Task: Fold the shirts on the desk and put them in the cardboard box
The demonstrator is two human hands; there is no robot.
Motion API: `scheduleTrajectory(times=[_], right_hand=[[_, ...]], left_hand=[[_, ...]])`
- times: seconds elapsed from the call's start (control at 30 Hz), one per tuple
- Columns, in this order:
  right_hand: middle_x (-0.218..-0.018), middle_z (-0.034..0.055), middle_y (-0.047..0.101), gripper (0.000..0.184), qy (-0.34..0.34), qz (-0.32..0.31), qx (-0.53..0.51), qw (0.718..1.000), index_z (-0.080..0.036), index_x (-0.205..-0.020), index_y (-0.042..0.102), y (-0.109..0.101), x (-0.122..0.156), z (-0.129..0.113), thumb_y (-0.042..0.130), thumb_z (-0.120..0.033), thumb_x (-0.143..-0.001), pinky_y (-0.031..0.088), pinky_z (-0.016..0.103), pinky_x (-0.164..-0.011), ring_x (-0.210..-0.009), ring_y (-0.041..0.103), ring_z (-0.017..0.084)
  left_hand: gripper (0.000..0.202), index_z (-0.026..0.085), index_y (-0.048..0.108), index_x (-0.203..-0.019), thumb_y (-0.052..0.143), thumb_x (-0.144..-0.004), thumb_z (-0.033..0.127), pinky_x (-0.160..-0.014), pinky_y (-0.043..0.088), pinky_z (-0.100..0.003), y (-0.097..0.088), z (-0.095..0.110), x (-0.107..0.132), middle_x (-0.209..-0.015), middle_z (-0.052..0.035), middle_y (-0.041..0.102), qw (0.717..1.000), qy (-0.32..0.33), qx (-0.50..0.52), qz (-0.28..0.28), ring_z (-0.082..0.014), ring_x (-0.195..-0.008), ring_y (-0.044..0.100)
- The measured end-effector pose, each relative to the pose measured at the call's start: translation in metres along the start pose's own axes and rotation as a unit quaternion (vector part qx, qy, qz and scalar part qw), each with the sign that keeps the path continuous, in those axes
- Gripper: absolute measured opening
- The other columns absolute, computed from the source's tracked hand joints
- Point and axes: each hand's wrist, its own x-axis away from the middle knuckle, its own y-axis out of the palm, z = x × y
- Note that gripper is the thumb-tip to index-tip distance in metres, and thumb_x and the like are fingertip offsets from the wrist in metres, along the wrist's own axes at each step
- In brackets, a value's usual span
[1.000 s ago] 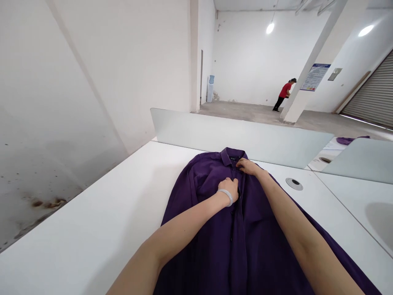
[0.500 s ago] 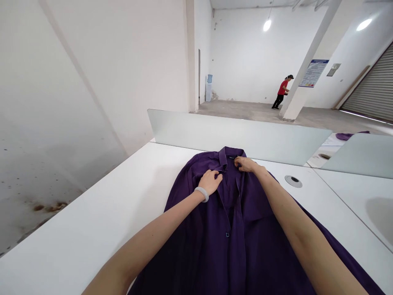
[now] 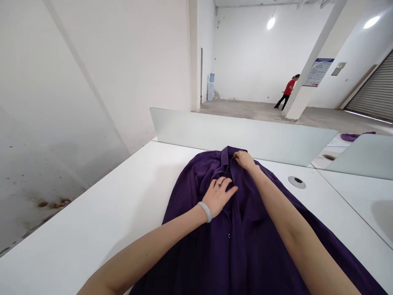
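- Room: white walls and a concrete floor (image 3: pixel 245 110), with a roller shutter (image 3: pixel 371 90) at far right and a poster (image 3: pixel 318 72) beside a pillar (image 3: pixel 328 32).
- Personnel: 1 co-worker (image 3: pixel 287 92) in a red top stands well apart, near the pillar.
- Surface (image 3: pixel 92 213): white, with a frosted divider (image 3: pixel 239 135) along the far edge and a round grommet (image 3: pixel 297 182) right of the shirt. A purple garment (image 3: pixel 353 136) lies beyond the divider, partly hidden.
- Shirt (image 3: pixel 251 254): purple, spread on the surface, collar (image 3: pixel 225 157) toward the divider, lower part running out of view. 1 button (image 3: pixel 229 235) shows on the front.
- Hands: 2, apart, both on the shirt.
- Left hand (image 3: pixel 217 196): open, fingers spread, lying on the chest. It has moved down and inward from beside the collar since 0.5 s ago.
- Right hand (image 3: pixel 244 160): stays at the collar, fingers curled. Any pinch on the cloth cannot be confirmed.
- Left wrist: 1 pale bangle (image 3: pixel 205 211).
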Motion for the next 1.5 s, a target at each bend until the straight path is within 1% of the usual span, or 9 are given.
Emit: scheduleTrajectory(times=[0.17,0.33,0.53,0.67,0.8,1.1,1.23,1.4,1.5], right_hand=[[-0.124,0.0141,0.056,0.040,0.014,0.029,-0.049,0.998,-0.013,-0.122,0.058,0.014,0.014,-0.011,0.050,-0.013,-0.082,0.044,0.031,-0.092,-0.099,0.060,0.020],[-0.137,0.0138,0.045,0.047,-0.029,0.073,-0.122,0.989,-0.017,-0.131,0.050,-0.014,0.072,-0.004,0.052,-0.021,-0.084,0.049,0.036,-0.091,-0.090,0.063,0.017],[-0.122,0.0100,0.059,0.029,-0.114,0.036,-0.152,0.981,-0.019,-0.113,0.062,-0.055,0.240,-0.008,0.050,-0.025,-0.087,0.046,0.037,-0.098,-0.112,0.057,0.022],[-0.096,0.0059,0.069,0.024,-0.011,-0.017,-0.140,0.990,-0.021,-0.100,0.065,-0.067,0.357,-0.011,0.044,-0.028,-0.091,0.053,0.029,-0.075,-0.083,0.066,0.018],[-0.088,0.0044,0.067,0.027,0.066,-0.009,-0.090,0.994,-0.023,-0.094,0.065,-0.066,0.433,-0.015,0.040,-0.033,-0.093,0.048,0.027,-0.061,-0.065,0.064,0.015],[-0.069,0.0004,0.063,0.030,0.136,0.057,-0.072,0.987,-0.019,-0.107,0.061,-0.049,0.465,-0.037,0.042,-0.024,-0.084,0.045,0.025,-0.055,-0.056,0.060,0.014],[-0.079,0.0023,0.066,0.031,0.191,0.099,-0.059,0.975,-0.021,-0.106,0.061,-0.049,0.484,-0.033,0.040,-0.028,-0.085,0.043,0.024,-0.049,-0.049,0.057,0.012],[-0.084,0.0055,0.069,0.028,0.144,0.041,-0.115,0.982,-0.022,-0.089,0.068,-0.054,0.502,-0.033,0.041,-0.028,-0.085,0.048,0.024,-0.057,-0.063,0.065,0.016],[-0.076,0.0049,0.068,0.025,0.121,0.004,-0.150,0.981,-0.022,-0.083,0.068,-0.061,0.507,-0.039,0.043,-0.026,-0.082,0.049,0.025,-0.056,-0.055,0.061,0.015]], left_hand=[[0.026,0.023,0.061,-0.105,0.048,-0.087,0.009,-0.107,0.027,-0.055,-0.014,0.028,0.016,-0.127,-0.0043,0.054,0.978,0.197,0.041,-0.058,-0.0266,-0.131,0.033],[0.024,0.019,0.059,-0.101,0.049,-0.084,0.005,-0.107,0.018,-0.067,-0.021,0.040,0.030,-0.101,-0.0051,0.064,0.965,0.235,0.057,-0.103,-0.0243,-0.120,0.045],[0.020,0.018,0.058,-0.097,0.056,-0.080,0.009,-0.108,0.014,-0.068,-0.032,0.048,0.063,-0.097,-0.0046,0.063,0.964,0.239,0.059,-0.101,-0.0233,-0.111,0.051],[0.019,0.019,0.058,-0.098,0.057,-0.080,0.012,-0.110,0.013,-0.065,-0.041,0.062,0.092,-0.098,-0.0047,0.063,0.964,0.242,0.061,-0.095,-0.0230,-0.109,0.052],[0.017,0.018,0.056,-0.096,0.056,-0.081,0.012,-0.110,0.014,-0.064,-0.044,0.076,0.113,-0.097,-0.0039,0.062,0.962,0.248,0.071,-0.089,-0.0226,-0.104,0.054],[0.020,0.020,0.053,-0.089,0.045,-0.082,0.003,-0.110,0.025,-0.052,-0.043,0.087,0.130,-0.099,-0.0006,0.060,0.971,0.182,0.112,-0.104,-0.0171,-0.097,0.059],[0.022,0.020,0.054,-0.090,0.045,-0.083,0.001,-0.112,0.022,-0.050,-0.037,0.085,0.133,-0.105,-0.0006,0.060,0.972,0.183,0.114,-0.092,-0.0163,-0.101,0.059],[0.024,0.019,0.056,-0.093,0.042,-0.087,0.001,-0.112,0.021,-0.052,-0.035,0.088,0.134,-0.109,-0.0023,0.061,0.974,0.189,0.099,-0.079,-0.0183,-0.113,0.055],[0.026,0.020,0.057,-0.098,0.040,-0.089,0.002,-0.111,0.023,-0.053,-0.039,0.091,0.136,-0.111,-0.0033,0.061,0.976,0.180,0.089,-0.080,-0.0199,-0.119,0.052]])
